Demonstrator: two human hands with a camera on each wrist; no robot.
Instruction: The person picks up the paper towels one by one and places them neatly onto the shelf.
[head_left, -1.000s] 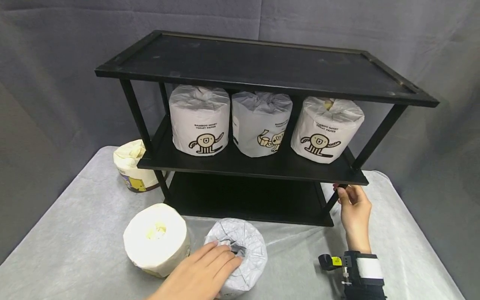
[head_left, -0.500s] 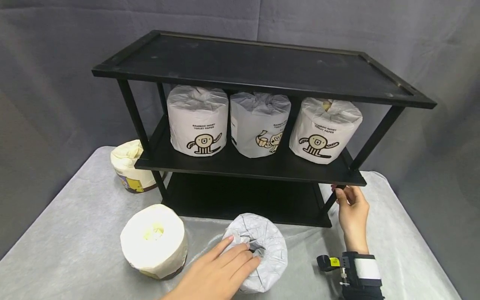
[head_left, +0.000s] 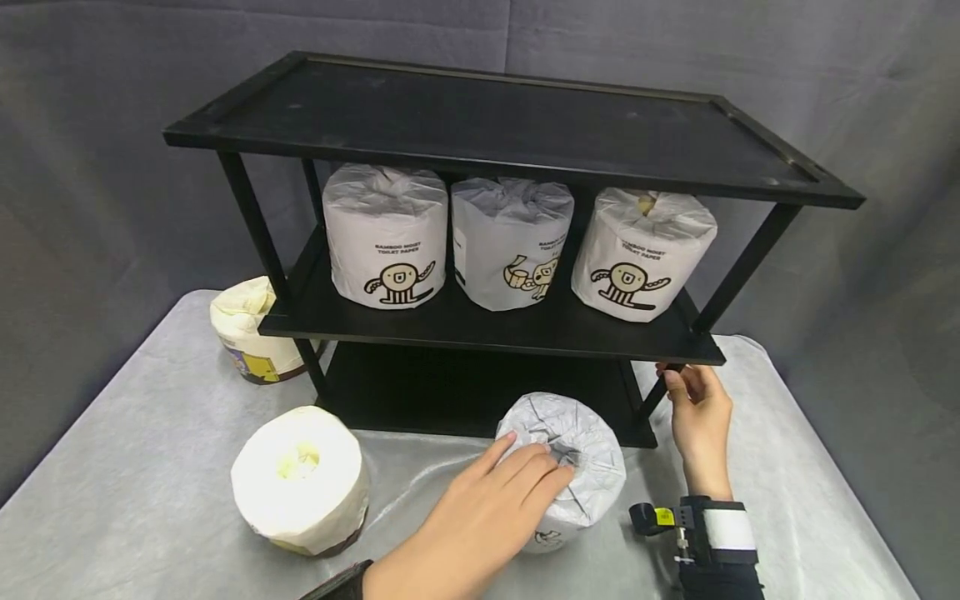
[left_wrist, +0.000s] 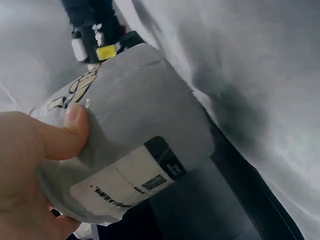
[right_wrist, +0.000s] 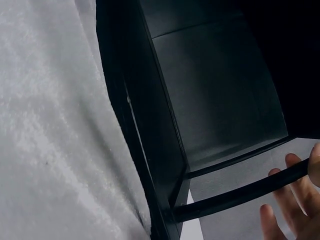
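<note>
My left hand (head_left: 498,508) grips a white-wrapped toilet paper roll (head_left: 588,467) from above, fingers at its top hollow. In the left wrist view the thumb (left_wrist: 72,132) presses the roll's side beside a printed label. The roll is in front of the black shelf's (head_left: 480,454) bottom tier, overlapping its front edge in the head view. At the shelf's right end, my right hand (head_left: 701,425) holds the front post (head_left: 660,392) just under the middle tier. The right wrist view shows its fingers (right_wrist: 285,197) around that post, partly cut off by the frame.
Three wrapped rolls stand on the middle tier: left (head_left: 386,237), centre (head_left: 512,246) and right (head_left: 642,254). A cream roll (head_left: 300,483) stands at the front left of the grey cloth. Another cream roll (head_left: 258,333) is partly behind the shelf's left post.
My left hand has moved the white roll rightward and toward the shelf, away from the front cream roll. My right hand stays on the post. The head view has shifted slightly.
</note>
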